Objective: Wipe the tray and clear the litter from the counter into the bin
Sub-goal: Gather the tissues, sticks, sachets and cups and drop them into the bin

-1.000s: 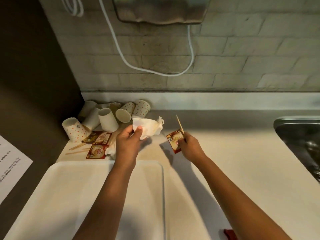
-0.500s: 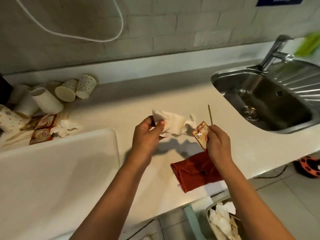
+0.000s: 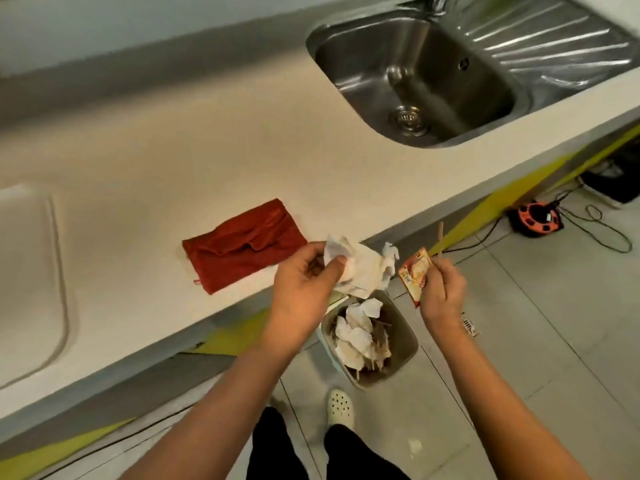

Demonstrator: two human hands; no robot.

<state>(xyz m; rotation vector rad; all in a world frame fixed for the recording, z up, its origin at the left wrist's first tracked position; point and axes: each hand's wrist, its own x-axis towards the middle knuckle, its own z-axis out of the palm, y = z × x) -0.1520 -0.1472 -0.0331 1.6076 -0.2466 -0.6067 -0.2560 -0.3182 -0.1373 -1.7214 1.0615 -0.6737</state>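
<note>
my left hand (image 3: 304, 282) pinches a crumpled tissue (image 3: 360, 268), thumb over one edge, right above the bin (image 3: 401, 355). my right hand (image 3: 441, 289) grips a red sachet (image 3: 415, 275) plus a thin wooden stirrer (image 3: 440, 237), just right of the bin's rim, also over the floor. nothing released yet. the bin sits on the floor below the counter (image 3: 173, 150) edge, already holding tissues and sticks, so some litter looks cleared. red cloth (image 3: 242, 245) lies flat on the counter just left of the bin, untouched. tray (image 3: 59, 271) corner shows far left of the bin; can't tell if it's wiped. i'd guess i'm midway: drop this load, then check for more litter out of view.
</note>
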